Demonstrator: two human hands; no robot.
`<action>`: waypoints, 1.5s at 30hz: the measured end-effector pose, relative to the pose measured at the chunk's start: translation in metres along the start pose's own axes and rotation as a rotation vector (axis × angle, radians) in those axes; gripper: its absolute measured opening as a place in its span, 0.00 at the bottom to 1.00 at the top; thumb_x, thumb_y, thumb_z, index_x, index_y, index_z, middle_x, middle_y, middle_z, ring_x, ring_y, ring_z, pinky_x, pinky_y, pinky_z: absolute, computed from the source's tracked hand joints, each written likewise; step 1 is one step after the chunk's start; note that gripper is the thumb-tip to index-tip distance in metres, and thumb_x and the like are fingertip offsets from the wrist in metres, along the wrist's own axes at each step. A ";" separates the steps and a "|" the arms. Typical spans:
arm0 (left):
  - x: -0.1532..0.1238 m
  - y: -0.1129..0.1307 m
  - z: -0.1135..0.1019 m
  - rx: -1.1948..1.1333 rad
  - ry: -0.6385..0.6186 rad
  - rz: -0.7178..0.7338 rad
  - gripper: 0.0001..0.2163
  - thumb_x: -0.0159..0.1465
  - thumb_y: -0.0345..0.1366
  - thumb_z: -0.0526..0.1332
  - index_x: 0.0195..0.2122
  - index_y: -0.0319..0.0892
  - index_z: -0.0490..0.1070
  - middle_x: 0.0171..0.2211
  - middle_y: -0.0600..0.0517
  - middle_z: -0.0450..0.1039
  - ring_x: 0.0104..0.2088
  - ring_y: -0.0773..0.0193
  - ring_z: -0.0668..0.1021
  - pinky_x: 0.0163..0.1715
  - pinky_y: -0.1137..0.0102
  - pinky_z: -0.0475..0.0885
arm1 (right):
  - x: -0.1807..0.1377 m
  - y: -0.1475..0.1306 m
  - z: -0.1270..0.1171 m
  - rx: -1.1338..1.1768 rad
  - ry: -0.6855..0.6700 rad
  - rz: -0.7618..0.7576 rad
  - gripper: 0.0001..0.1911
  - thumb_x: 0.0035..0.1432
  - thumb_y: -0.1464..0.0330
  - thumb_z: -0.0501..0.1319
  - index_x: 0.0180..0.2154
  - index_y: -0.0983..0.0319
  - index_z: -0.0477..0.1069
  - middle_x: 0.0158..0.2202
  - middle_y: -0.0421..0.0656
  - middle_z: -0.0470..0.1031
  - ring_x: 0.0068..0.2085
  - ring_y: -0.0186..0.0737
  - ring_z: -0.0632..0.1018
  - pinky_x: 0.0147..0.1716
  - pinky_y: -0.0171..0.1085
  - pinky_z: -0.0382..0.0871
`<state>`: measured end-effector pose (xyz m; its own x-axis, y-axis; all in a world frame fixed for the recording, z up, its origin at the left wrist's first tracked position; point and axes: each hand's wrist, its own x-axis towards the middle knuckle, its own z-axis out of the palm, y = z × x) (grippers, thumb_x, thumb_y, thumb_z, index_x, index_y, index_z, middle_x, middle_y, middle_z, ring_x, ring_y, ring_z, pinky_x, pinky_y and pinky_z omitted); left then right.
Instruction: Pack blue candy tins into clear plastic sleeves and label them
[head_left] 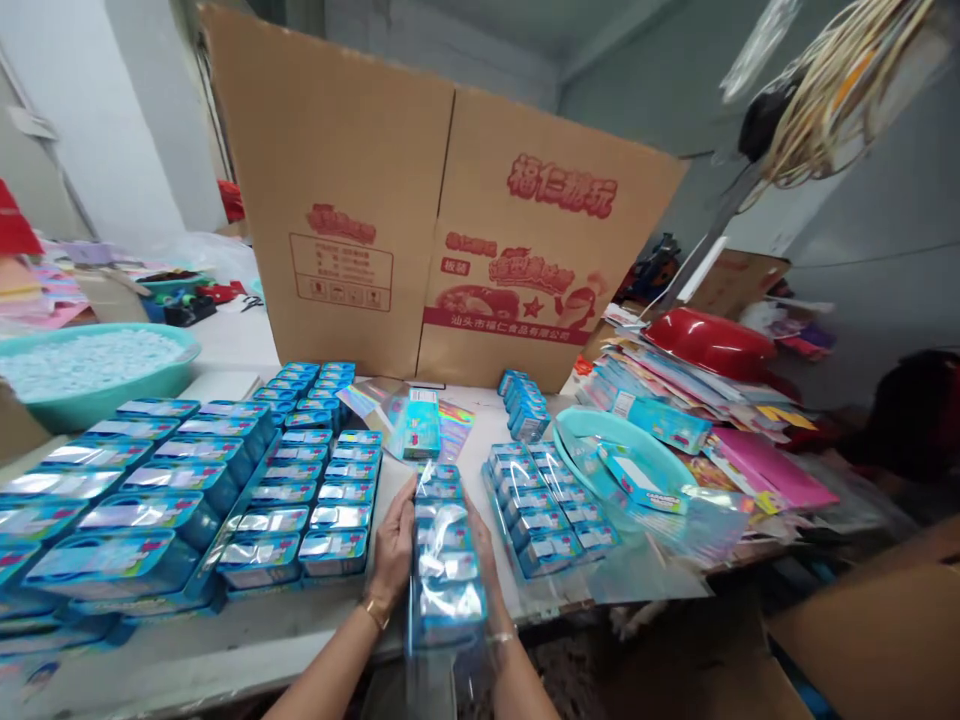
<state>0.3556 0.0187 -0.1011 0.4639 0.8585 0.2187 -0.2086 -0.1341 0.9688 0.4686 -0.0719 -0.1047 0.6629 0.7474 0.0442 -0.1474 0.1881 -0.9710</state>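
Note:
A row of small blue boxes in a clear plastic sleeve (442, 560) lies at the near edge of the white table (247, 640), pointing away from me. My left hand (392, 548) presses flat against its left side, fingers together. On the sleeve's right side, my right hand (480, 555) is largely hidden behind the boxes. Both hands hold the row between them. A single blue box (421, 425) stands just beyond the row on iridescent film.
Wrapped rows of blue boxes (187, 490) fill the table's left. More boxes (547, 510) lie right, beside a teal tray (600, 440). A large opened cardboard carton (442, 210) stands behind. A teal basin (90, 365) sits far left, paper stacks and a red bowl (709, 345) right.

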 end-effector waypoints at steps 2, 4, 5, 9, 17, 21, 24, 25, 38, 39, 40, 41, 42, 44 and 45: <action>0.001 -0.010 -0.003 -0.087 0.040 -0.096 0.23 0.69 0.50 0.57 0.57 0.40 0.73 0.62 0.42 0.69 0.63 0.53 0.70 0.65 0.60 0.63 | 0.001 0.004 -0.001 0.008 0.039 0.001 0.26 0.64 0.51 0.59 0.57 0.59 0.73 0.62 0.46 0.70 0.65 0.46 0.68 0.68 0.47 0.57; 0.008 -0.016 -0.003 -0.188 0.098 -0.182 0.25 0.68 0.51 0.58 0.60 0.40 0.70 0.62 0.41 0.68 0.63 0.52 0.70 0.64 0.59 0.64 | 0.009 0.008 -0.002 0.021 0.101 -0.011 0.29 0.64 0.50 0.58 0.60 0.59 0.69 0.65 0.46 0.66 0.66 0.45 0.66 0.68 0.45 0.56; 0.014 -0.017 -0.002 -0.211 0.124 -0.205 0.27 0.67 0.52 0.59 0.62 0.41 0.67 0.63 0.42 0.67 0.63 0.53 0.70 0.64 0.61 0.64 | 0.016 0.009 -0.002 0.035 0.121 -0.016 0.31 0.64 0.49 0.58 0.61 0.59 0.67 0.66 0.46 0.64 0.66 0.45 0.66 0.67 0.45 0.57; 0.040 -0.011 0.009 -0.165 0.080 -0.247 0.25 0.64 0.54 0.62 0.52 0.38 0.75 0.50 0.43 0.77 0.50 0.56 0.78 0.48 0.69 0.73 | 0.049 0.010 0.002 0.076 0.068 0.025 0.26 0.63 0.48 0.57 0.50 0.61 0.72 0.52 0.48 0.76 0.50 0.45 0.77 0.52 0.43 0.71; 0.060 -0.014 0.021 -0.158 0.219 -0.268 0.21 0.59 0.55 0.65 0.25 0.39 0.71 0.22 0.54 0.65 0.24 0.69 0.66 0.23 0.74 0.63 | 0.070 0.011 0.009 0.025 0.153 0.077 0.23 0.56 0.49 0.63 0.27 0.60 0.61 0.24 0.35 0.60 0.27 0.32 0.61 0.28 0.33 0.58; 0.062 -0.017 0.023 -0.136 0.252 -0.261 0.22 0.61 0.53 0.63 0.23 0.39 0.69 0.21 0.54 0.64 0.23 0.69 0.65 0.24 0.74 0.62 | 0.071 0.014 0.006 0.004 0.131 0.096 0.24 0.57 0.48 0.62 0.27 0.60 0.60 0.25 0.36 0.59 0.28 0.32 0.60 0.28 0.32 0.57; 0.063 -0.018 0.023 -0.130 0.258 -0.247 0.22 0.61 0.55 0.63 0.23 0.39 0.68 0.21 0.54 0.65 0.24 0.69 0.66 0.25 0.73 0.62 | 0.072 0.017 0.003 0.005 0.110 0.088 0.23 0.58 0.49 0.61 0.28 0.61 0.61 0.25 0.36 0.58 0.28 0.32 0.61 0.28 0.32 0.57; 0.064 -0.018 0.023 -0.130 0.257 -0.244 0.23 0.60 0.55 0.63 0.22 0.39 0.68 0.21 0.54 0.64 0.23 0.69 0.65 0.25 0.73 0.62 | 0.073 0.017 0.003 0.007 0.104 0.082 0.22 0.58 0.49 0.61 0.29 0.61 0.62 0.25 0.36 0.58 0.28 0.32 0.60 0.28 0.33 0.56; 0.064 -0.022 0.018 -0.035 0.217 -0.219 0.22 0.66 0.54 0.56 0.38 0.38 0.75 0.37 0.45 0.77 0.40 0.59 0.78 0.44 0.70 0.73 | 0.076 0.017 -0.002 0.001 0.067 0.044 0.25 0.58 0.46 0.60 0.39 0.61 0.73 0.38 0.43 0.78 0.41 0.41 0.77 0.44 0.39 0.71; 0.059 -0.019 0.016 -0.017 0.219 -0.223 0.22 0.68 0.52 0.54 0.45 0.36 0.74 0.46 0.42 0.77 0.50 0.57 0.77 0.54 0.68 0.69 | 0.071 0.015 -0.008 0.002 0.074 0.045 0.29 0.58 0.44 0.59 0.46 0.61 0.74 0.47 0.45 0.78 0.49 0.43 0.77 0.51 0.41 0.69; 0.051 -0.015 0.013 -0.001 0.222 -0.230 0.23 0.70 0.50 0.52 0.53 0.35 0.72 0.56 0.40 0.73 0.59 0.56 0.72 0.62 0.67 0.63 | 0.063 0.013 -0.014 0.004 0.082 0.050 0.32 0.59 0.43 0.58 0.52 0.61 0.73 0.55 0.47 0.75 0.57 0.44 0.74 0.58 0.42 0.66; 0.040 -0.012 0.009 0.011 0.225 -0.240 0.25 0.71 0.49 0.50 0.59 0.35 0.68 0.63 0.40 0.66 0.65 0.57 0.66 0.67 0.67 0.56 | 0.052 0.010 -0.021 0.007 0.089 0.058 0.36 0.60 0.42 0.57 0.58 0.59 0.69 0.62 0.46 0.69 0.64 0.43 0.68 0.63 0.44 0.61; 0.026 -0.008 0.004 0.023 0.216 -0.250 0.27 0.72 0.49 0.49 0.63 0.35 0.64 0.68 0.41 0.58 0.69 0.58 0.60 0.69 0.67 0.50 | 0.037 0.006 -0.028 0.012 0.094 0.071 0.37 0.60 0.42 0.56 0.62 0.58 0.66 0.67 0.45 0.63 0.68 0.42 0.63 0.67 0.45 0.55; -0.009 -0.004 -0.008 0.040 0.168 -0.265 0.30 0.72 0.52 0.48 0.69 0.38 0.58 0.72 0.46 0.51 0.72 0.60 0.53 0.71 0.68 0.44 | 0.002 0.000 -0.041 0.023 0.097 0.111 0.38 0.62 0.42 0.55 0.66 0.54 0.62 0.71 0.42 0.53 0.71 0.40 0.56 0.71 0.46 0.45; -0.027 -0.004 -0.014 0.051 0.120 -0.264 0.32 0.72 0.54 0.47 0.71 0.40 0.55 0.72 0.49 0.49 0.72 0.61 0.52 0.71 0.69 0.43 | -0.017 -0.003 -0.045 0.041 0.098 0.140 0.38 0.62 0.41 0.54 0.67 0.53 0.60 0.72 0.41 0.52 0.72 0.41 0.54 0.71 0.48 0.43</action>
<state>0.3324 0.0031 -0.1120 0.3908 0.9189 -0.0541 -0.0496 0.0797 0.9956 0.4906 -0.1134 -0.1132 0.7018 0.7029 -0.1161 -0.2718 0.1135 -0.9557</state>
